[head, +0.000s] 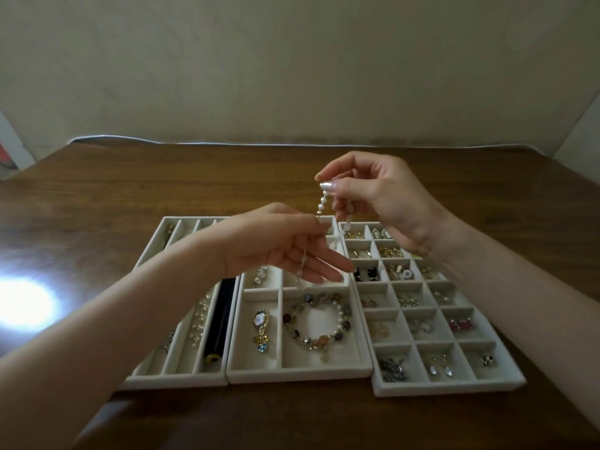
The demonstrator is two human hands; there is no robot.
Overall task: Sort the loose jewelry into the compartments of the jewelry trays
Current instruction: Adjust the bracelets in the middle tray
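Spanning the view: wooden table [97,196], glare patch at left. Three pale trays sit side by side on it: left tray [175,380] with long slots, middle tray [298,373] with bigger compartments, right tray [448,389] a small grid holding earrings. Black stick [220,319] lies in the left tray. Beaded bracelet [316,323] fills the middle tray's near-right compartment, pendant [261,329] just left of it. Both hands block the trays' far compartments. Right hand [383,196] pinches the top of the pearl strand [322,203]; left hand [279,241] pinches it lower. The rest hangs across the left palm, above the middle tray.
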